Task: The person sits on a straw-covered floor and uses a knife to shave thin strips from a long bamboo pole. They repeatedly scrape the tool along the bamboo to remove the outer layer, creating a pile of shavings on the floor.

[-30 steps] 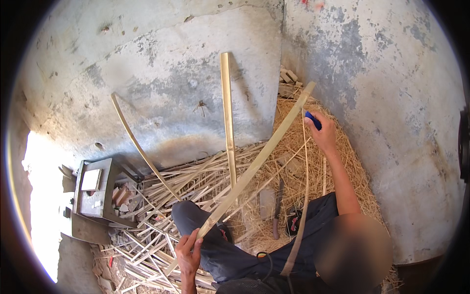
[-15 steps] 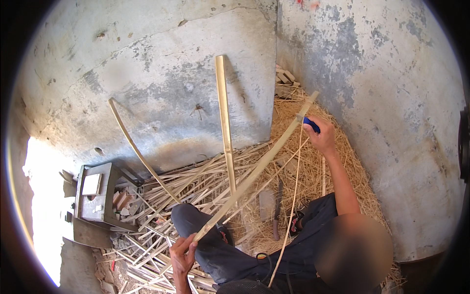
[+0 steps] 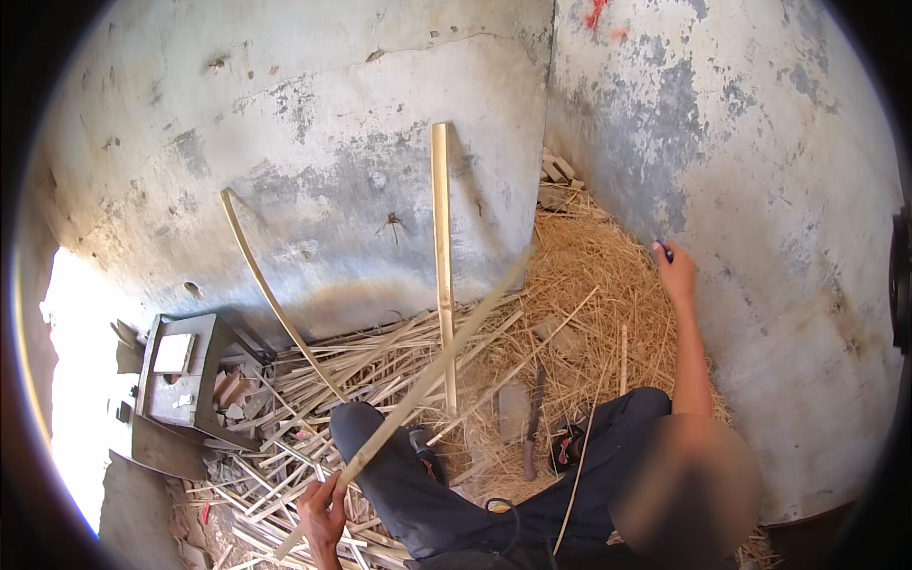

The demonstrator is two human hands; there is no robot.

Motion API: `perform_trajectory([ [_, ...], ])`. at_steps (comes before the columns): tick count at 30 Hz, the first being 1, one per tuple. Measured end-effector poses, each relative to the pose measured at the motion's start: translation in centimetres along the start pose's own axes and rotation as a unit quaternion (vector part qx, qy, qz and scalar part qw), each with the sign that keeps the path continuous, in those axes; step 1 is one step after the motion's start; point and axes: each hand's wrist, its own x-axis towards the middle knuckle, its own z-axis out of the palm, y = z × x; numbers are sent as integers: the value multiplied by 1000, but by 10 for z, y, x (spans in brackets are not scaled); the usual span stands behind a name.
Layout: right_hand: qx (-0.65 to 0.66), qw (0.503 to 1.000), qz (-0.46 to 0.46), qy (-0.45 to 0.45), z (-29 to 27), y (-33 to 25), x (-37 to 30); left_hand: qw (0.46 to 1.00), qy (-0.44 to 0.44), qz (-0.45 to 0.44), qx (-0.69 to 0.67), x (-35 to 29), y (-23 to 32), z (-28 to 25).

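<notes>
My left hand point(image 3: 323, 511), low at the left, is closed around a long flat bamboo strip point(image 3: 418, 388). The strip slants up to the right past my bent knee, and its lower end sticks out below the hand. Out to the right, near the wall, my right hand point(image 3: 676, 274) grips a small blue-handled knife point(image 3: 663, 252). Its fingers hide much of the handle, and the blade does not show clearly. The knife is well apart from the strip. A thin bamboo sliver point(image 3: 578, 465) lies over my lap by the right leg.
Cut strips point(image 3: 380, 351) cover the floor at the left, shavings point(image 3: 589, 256) the right. Two bamboo pieces, one wide point(image 3: 441, 218) and one narrow point(image 3: 256, 271), lean on the wall. A long dark blade point(image 3: 535, 418) lies between my feet. A wooden stand point(image 3: 195, 375) stands at left.
My right hand with the knife has left the strip's far end and swung right toward the wall. My left hand and strip have shifted down and left. The thin sliver has dropped lower.
</notes>
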Motion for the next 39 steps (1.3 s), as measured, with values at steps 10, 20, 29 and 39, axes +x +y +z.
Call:
perform_trajectory([
  [10, 252, 946, 1, -206, -10, -97, -82, 938, -85, -110, -317, 46, 80, 43],
  [20, 302, 878, -335, -158, -68, -203, -234, 886, -154, -52, -434, 74, 187, 72],
  [29, 307, 879, -340, -135, -66, -201, -249, 920, -107, 4, -378, 71, 219, 68],
  [39, 235, 893, -375, -80, -69, -202, -243, 941, -71, 52, -328, 72, 223, 70],
])
